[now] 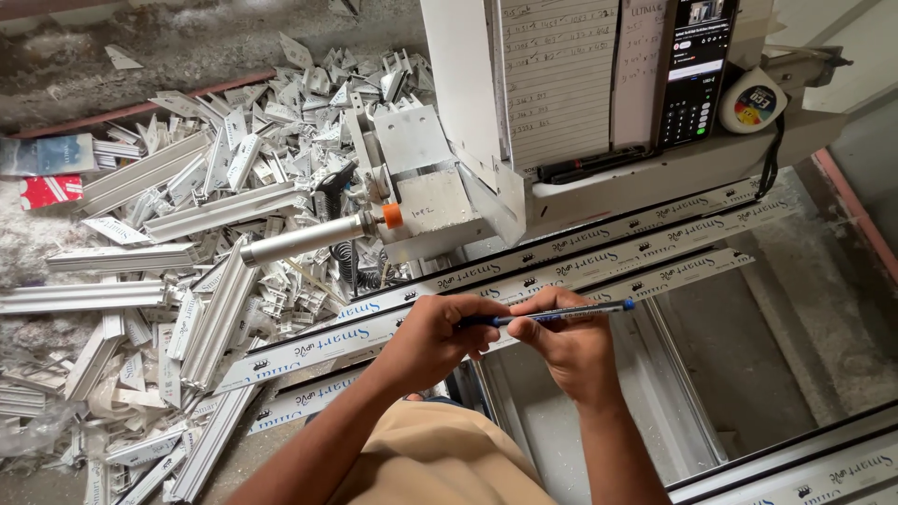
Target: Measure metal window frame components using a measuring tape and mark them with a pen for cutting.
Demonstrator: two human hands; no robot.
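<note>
Both hands hold a blue pen (561, 312) that lies nearly level in the middle of the view. My left hand (432, 339) grips its left end with curled fingers. My right hand (571, 344) pinches the shaft from below, and the blue cap end sticks out to the right. Just beyond the hands run long white window-frame profiles (580, 257) with printed film, laid side by side under a cutting machine (440, 178).
A heap of white profile offcuts (206, 243) covers the floor at left. A sheet of handwritten notes (557, 75), a phone (697, 65) and a tape measure (756, 103) rest on the machine. More profiles (804, 468) lie at the lower right.
</note>
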